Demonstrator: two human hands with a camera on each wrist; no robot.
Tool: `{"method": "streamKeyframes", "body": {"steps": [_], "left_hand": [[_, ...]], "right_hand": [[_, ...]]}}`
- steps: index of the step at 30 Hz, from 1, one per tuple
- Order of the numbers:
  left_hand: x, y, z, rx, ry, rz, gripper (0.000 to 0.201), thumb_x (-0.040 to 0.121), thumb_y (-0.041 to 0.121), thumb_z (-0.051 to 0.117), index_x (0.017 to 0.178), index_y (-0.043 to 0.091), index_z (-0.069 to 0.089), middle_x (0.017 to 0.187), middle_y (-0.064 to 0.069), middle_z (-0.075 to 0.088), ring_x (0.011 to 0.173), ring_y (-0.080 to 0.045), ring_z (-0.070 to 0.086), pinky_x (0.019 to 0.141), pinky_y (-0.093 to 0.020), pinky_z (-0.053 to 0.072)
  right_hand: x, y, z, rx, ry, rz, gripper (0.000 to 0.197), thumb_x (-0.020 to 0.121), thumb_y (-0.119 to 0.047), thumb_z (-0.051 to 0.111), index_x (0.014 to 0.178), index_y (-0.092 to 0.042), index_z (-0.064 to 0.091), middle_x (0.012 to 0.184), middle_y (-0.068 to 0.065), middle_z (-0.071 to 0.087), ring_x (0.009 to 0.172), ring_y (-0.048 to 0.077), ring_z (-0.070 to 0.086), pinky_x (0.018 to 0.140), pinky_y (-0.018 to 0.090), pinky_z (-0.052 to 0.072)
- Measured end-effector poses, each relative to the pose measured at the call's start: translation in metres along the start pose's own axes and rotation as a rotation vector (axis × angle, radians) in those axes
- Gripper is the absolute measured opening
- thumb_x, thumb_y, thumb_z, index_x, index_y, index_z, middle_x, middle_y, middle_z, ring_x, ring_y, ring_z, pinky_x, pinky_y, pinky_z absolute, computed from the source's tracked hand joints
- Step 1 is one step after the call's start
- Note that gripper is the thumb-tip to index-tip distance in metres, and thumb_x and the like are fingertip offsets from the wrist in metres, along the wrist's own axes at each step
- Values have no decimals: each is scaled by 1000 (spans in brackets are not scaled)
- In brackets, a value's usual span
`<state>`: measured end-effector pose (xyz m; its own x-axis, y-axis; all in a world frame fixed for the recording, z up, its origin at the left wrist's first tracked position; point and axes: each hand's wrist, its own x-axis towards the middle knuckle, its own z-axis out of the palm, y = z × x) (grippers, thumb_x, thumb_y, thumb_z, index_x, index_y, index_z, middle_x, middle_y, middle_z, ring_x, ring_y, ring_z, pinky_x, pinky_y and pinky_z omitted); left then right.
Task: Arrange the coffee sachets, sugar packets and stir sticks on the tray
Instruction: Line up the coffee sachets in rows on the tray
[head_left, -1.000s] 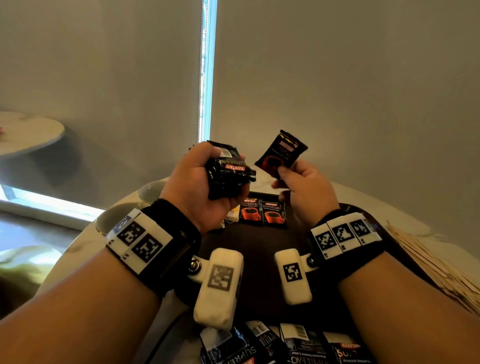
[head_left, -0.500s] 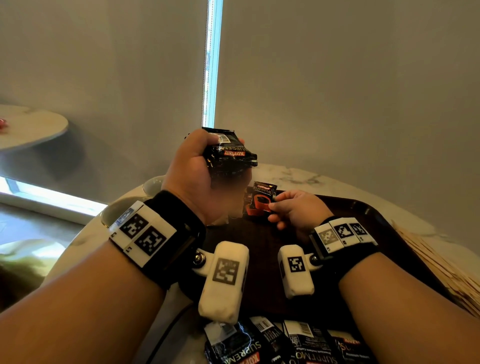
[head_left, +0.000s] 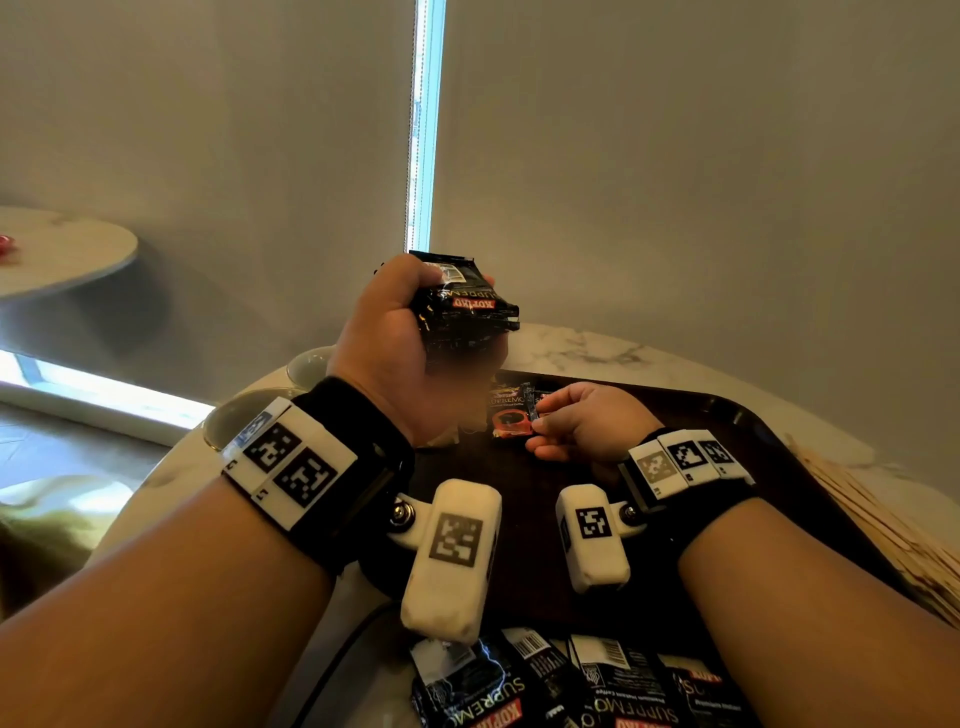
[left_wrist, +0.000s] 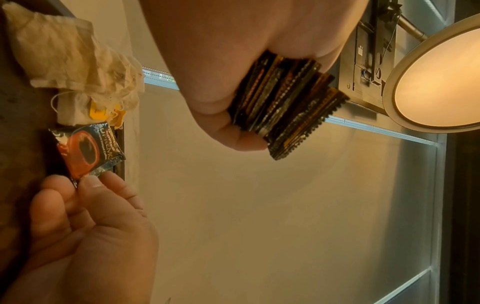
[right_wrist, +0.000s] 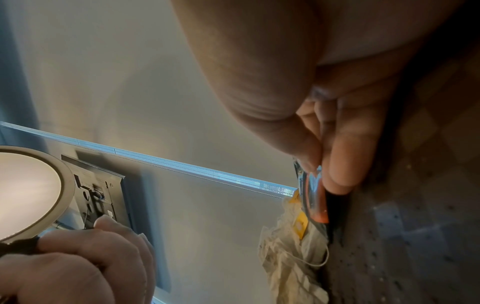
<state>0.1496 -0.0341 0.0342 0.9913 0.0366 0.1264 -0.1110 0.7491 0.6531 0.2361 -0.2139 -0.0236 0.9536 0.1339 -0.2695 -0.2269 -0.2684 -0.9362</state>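
Note:
My left hand (head_left: 410, 358) is raised above the far left of the dark brown tray (head_left: 727, 410) and grips a stack of black coffee sachets (head_left: 465, 304), whose serrated edges fan out of the fist (left_wrist: 285, 107). My right hand (head_left: 582, 421) is low over the tray and pinches one coffee sachet (head_left: 511, 415) with a red cup print (left_wrist: 87, 150) by its corner, thumb and fingers on it (right_wrist: 315, 197). The sachet lies against the tray's far part, beside others that are mostly hidden.
Pale tea bags with yellow tags (left_wrist: 72, 67) lie on the tray just beyond the pinched sachet. More black sachets (head_left: 571, 680) are spread at the near edge. Wooden stir sticks (head_left: 883, 525) are piled to the right. Two white cups (head_left: 306, 361) stand at the left.
My right hand came down from chest height with the single sachet and now holds it low against the tray. My left hand has risen a little with its stack.

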Motion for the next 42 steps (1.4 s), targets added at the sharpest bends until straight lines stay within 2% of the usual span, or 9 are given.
{"method": "streamKeyframes", "body": {"steps": [6, 13, 18, 28, 31, 33, 36, 39, 42], "left_hand": [[1, -1, 0, 5, 11, 2, 40, 93, 24, 47, 126, 4, 57, 98, -12, 69, 73, -23, 68, 60, -33, 56], [0, -1, 0, 8, 18, -3, 40, 93, 24, 47, 125, 4, 58, 98, -12, 69, 75, -24, 67, 62, -32, 56], [-1, -1, 0, 4, 20, -6, 49, 92, 24, 48, 136, 4, 54, 99, -12, 69, 75, -23, 69, 62, -33, 56], [-3, -1, 1, 21, 18, -12, 42, 93, 25, 47, 127, 2, 57, 98, -12, 69, 75, -24, 68, 62, -32, 56], [-3, -1, 2, 26, 19, -16, 45, 93, 25, 47, 130, 1, 57, 99, -12, 69, 76, -24, 68, 62, -32, 56], [-4, -2, 2, 37, 19, -22, 48, 93, 24, 48, 134, 0, 55, 102, -13, 68, 79, -25, 68, 62, -32, 56], [-3, -4, 3, 49, 28, -30, 49, 92, 22, 50, 136, 0, 53, 108, -17, 63, 85, -28, 66, 61, -34, 57], [-3, -5, 3, 58, 28, -45, 37, 93, 20, 50, 126, 3, 55, 107, -20, 61, 85, -30, 65, 60, -34, 58], [-3, -7, 3, 89, 26, -76, 28, 95, 19, 50, 117, 3, 55, 97, -19, 64, 77, -28, 67, 59, -34, 58]], "right_hand": [[-6, -7, 2, -18, -5, 52, 26, 90, 12, 60, 111, -4, 59, 107, 22, 67, 95, 34, 73, 77, 36, 61], [-7, -8, 3, -13, -1, 64, 27, 90, 11, 60, 112, -4, 60, 111, 22, 67, 95, 33, 73, 80, 37, 61], [-7, -6, 3, -22, 8, 36, 24, 91, 10, 61, 111, -4, 61, 109, 21, 68, 89, 30, 75, 73, 35, 61], [-6, -3, -1, -15, 20, -30, 21, 90, 9, 63, 107, -4, 59, 95, 20, 71, 76, 26, 74, 64, 32, 59], [-6, -3, 0, -32, 39, -47, 20, 92, 7, 62, 108, -4, 59, 97, 20, 71, 70, 23, 72, 55, 29, 57], [-3, -1, -1, -49, 78, -87, 19, 92, 4, 64, 108, -5, 60, 94, 17, 72, 63, 20, 70, 48, 27, 52], [0, 0, -4, 5, 140, -145, 15, 92, 0, 63, 105, -6, 61, 86, 14, 70, 54, 16, 63, 45, 27, 45], [-3, -6, -6, 123, 181, -258, 9, 94, -5, 63, 98, -13, 63, 88, 9, 68, 53, 12, 57, 41, 25, 41], [-18, -21, -10, 210, 153, -431, 15, 95, -4, 60, 100, -17, 64, 91, 6, 68, 57, 10, 56, 45, 23, 41]]}}
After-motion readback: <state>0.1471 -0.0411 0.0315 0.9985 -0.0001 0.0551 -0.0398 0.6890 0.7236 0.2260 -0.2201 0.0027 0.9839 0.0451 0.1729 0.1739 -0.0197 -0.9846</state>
